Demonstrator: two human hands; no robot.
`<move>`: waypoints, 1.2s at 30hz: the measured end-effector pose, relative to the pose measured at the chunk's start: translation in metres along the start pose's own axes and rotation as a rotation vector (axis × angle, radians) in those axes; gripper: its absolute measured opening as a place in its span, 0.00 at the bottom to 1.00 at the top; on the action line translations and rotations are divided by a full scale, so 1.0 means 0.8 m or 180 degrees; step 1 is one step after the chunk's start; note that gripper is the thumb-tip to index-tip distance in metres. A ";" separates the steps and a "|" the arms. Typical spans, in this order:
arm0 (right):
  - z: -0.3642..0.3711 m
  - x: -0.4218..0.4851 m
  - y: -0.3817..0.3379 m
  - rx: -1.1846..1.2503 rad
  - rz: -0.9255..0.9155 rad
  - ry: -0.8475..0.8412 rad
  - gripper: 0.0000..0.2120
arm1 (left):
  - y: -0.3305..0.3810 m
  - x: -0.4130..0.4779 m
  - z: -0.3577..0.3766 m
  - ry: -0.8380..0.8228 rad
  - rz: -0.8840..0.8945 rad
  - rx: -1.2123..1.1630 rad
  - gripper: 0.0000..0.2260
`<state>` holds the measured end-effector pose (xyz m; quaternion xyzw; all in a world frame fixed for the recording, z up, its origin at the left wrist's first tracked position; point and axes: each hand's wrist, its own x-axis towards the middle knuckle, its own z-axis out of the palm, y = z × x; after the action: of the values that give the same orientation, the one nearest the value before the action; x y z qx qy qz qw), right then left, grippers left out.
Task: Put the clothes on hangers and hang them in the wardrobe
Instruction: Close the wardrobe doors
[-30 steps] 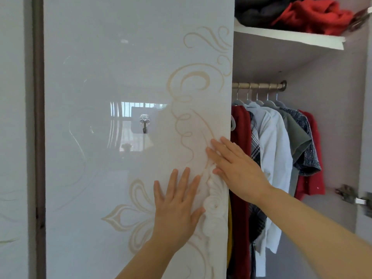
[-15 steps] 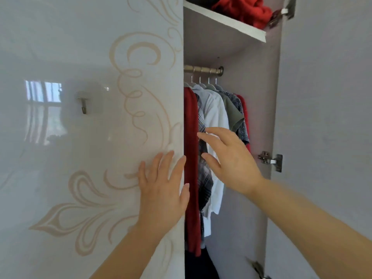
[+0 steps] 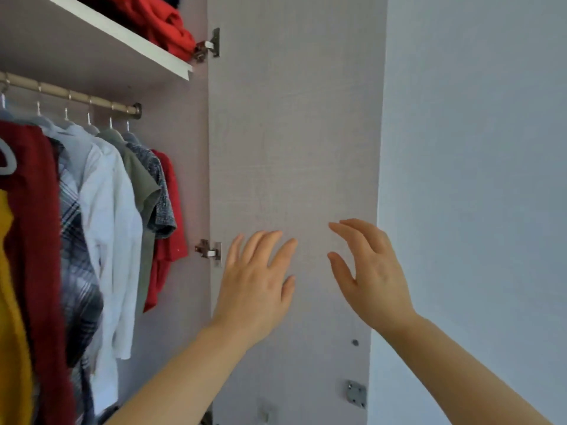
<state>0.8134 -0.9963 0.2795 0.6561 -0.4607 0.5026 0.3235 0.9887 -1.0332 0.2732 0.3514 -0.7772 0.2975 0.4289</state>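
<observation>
The wardrobe's right door (image 3: pixel 291 133) stands swung open, its grey inner face toward me. Both hands are raised in front of it with fingers spread and holding nothing. My left hand (image 3: pixel 256 280) is near the hinge side, my right hand (image 3: pixel 369 271) near the door's free edge. Whether they touch the panel I cannot tell. Inside, a metal rail (image 3: pixel 76 98) carries several hung garments: a dark red one (image 3: pixel 33 210), a plaid shirt (image 3: pixel 76 256), a white shirt (image 3: pixel 107 210), an olive one (image 3: pixel 141 185), a grey knit top (image 3: pixel 161 204) and a red top (image 3: pixel 170 234).
A white shelf (image 3: pixel 122 33) above the rail holds a bundled red garment (image 3: pixel 159 23). A yellow garment (image 3: pixel 9 302) hangs at the far left. Metal hinges (image 3: pixel 210 251) sit on the door's inner edge. A plain pale wall (image 3: pixel 475 179) fills the right side.
My view has swung right, off the glossy patterned left door to the open right door. Both hands left the left door and moved over in front of the right door.
</observation>
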 end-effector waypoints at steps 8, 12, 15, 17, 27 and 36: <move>-0.026 -0.021 0.164 0.0173 0.0452 0.0030 0.19 | 0.125 0.135 0.074 0.0111 0.0661 0.0238 0.17; -0.008 -0.024 0.218 0.0290 0.0273 -0.0079 0.19 | 0.141 0.205 0.109 -0.0529 0.0877 0.1395 0.19; 0.015 -0.024 0.237 0.0591 0.0258 -0.0188 0.18 | 0.135 0.221 0.124 -0.0889 0.0953 0.2056 0.19; 0.031 -0.024 0.238 0.0871 0.0296 -0.0321 0.17 | 0.135 0.219 0.120 -0.0906 0.0946 0.2257 0.19; 0.076 -0.026 0.150 0.2594 -0.0084 -0.0442 0.21 | 0.103 0.165 0.034 -0.0183 0.1424 0.2661 0.14; 0.095 -0.035 -0.044 0.3104 -0.0635 -0.0325 0.25 | 0.020 0.060 -0.118 -0.0511 0.1164 0.3212 0.15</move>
<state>0.8717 -1.0432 0.2319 0.7956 -0.1223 0.5933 0.0027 1.0006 -0.9653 0.3555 0.3943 -0.6167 0.6757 0.0874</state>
